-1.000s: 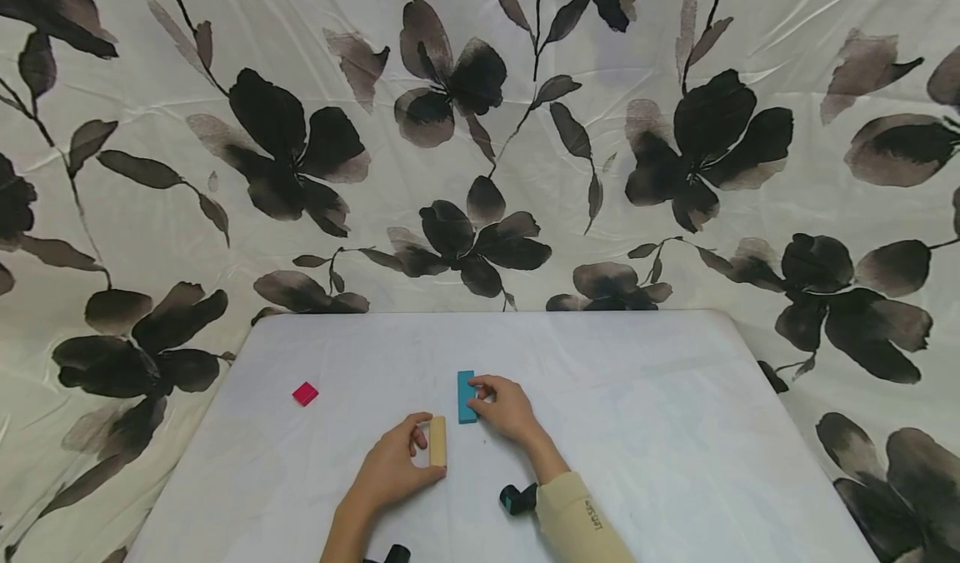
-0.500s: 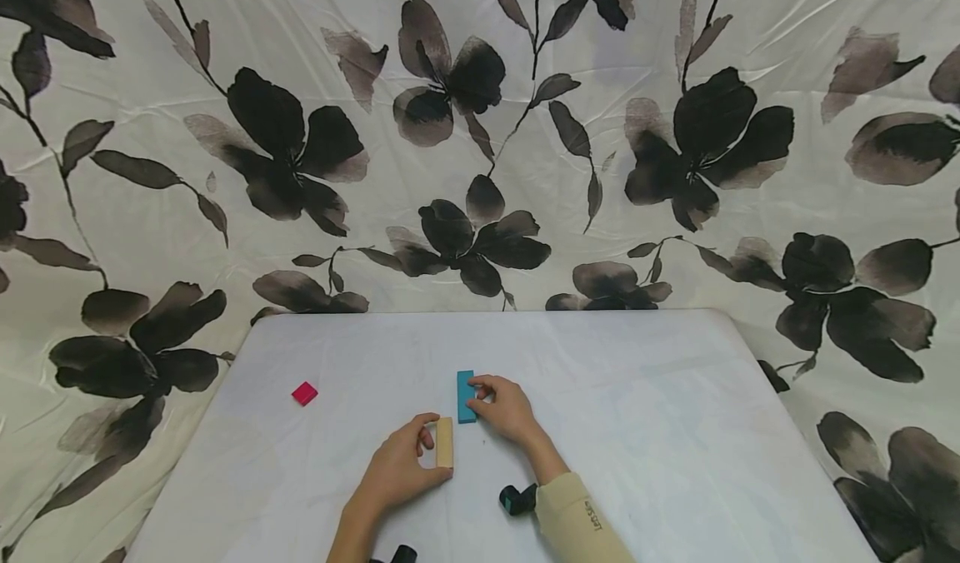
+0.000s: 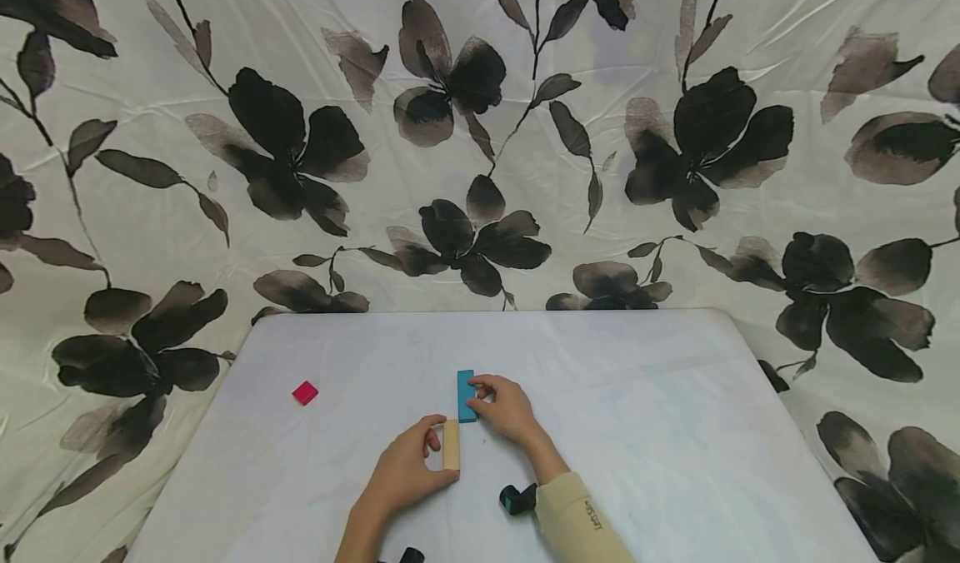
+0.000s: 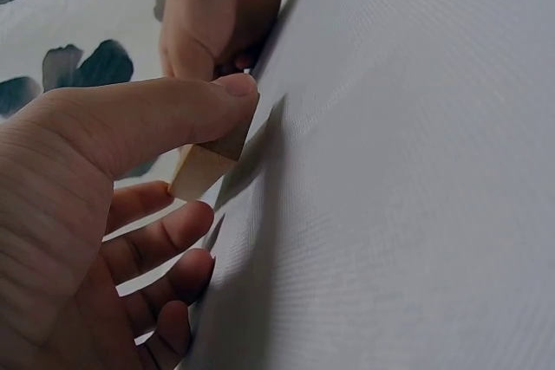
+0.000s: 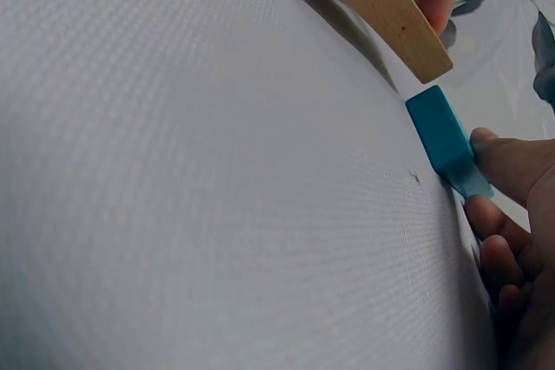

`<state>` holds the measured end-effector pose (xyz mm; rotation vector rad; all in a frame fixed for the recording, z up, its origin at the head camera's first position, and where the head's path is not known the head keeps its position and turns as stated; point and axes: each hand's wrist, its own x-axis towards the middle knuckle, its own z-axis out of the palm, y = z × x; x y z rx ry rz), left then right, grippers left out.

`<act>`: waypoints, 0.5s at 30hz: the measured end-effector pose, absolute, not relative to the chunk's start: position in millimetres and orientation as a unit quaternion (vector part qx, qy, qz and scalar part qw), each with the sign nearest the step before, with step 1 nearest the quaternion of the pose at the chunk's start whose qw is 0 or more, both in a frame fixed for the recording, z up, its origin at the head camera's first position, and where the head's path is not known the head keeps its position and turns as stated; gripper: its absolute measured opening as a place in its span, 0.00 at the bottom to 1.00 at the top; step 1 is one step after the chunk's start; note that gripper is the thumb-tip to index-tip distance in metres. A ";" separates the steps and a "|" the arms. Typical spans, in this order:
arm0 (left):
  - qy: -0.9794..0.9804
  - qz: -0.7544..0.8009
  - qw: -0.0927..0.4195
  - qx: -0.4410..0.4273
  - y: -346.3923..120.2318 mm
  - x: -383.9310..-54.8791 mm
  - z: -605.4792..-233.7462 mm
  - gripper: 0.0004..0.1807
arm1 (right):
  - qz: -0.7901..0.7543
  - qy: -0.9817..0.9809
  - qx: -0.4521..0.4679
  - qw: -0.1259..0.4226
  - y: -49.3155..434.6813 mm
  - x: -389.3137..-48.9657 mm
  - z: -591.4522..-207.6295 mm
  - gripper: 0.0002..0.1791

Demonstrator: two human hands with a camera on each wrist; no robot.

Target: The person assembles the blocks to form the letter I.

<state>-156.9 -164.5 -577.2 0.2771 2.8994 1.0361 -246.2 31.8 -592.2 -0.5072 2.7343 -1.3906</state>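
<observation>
A plain wooden block (image 3: 451,445) is held lengthwise by my left hand (image 3: 407,469), with the thumb at its near end and a finger at the far end. A shadow on the cloth beneath it in the left wrist view suggests it is lifted off the surface. Just beyond and slightly right of it, a blue block (image 3: 466,396) lies on the table. My right hand (image 3: 506,409) holds that block from the right with thumb and index finger. In the right wrist view the wooden block's end (image 5: 425,62) is close to the blue block (image 5: 440,132), a small gap between them.
A small red block (image 3: 305,393) lies alone on the left of the white-covered table (image 3: 637,396). Black wrist cameras (image 3: 517,500) stick out near both wrists. Behind the far edge hangs a flowered cloth (image 3: 480,155).
My left hand has moved a little to the right with the wooden block, which is now nearer the blue one. The right hand, the blue block and the red block have stayed put.
</observation>
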 end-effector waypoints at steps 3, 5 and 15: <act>0.937 0.335 0.027 0.094 -162.5 -157.0 -577.6 0.45 | -0.450 0.878 -0.163 0.014 32.2 -245.7 -591.4 0.18; 0.938 0.332 0.028 0.094 -161.5 -157.1 -577.7 0.45 | -0.450 0.878 -0.165 0.013 32.3 -245.5 -592.1 0.18; 0.940 0.323 0.022 0.105 -156.3 -158.6 -582.5 0.44 | -0.446 0.880 -0.162 0.019 32.8 -246.3 -592.6 0.18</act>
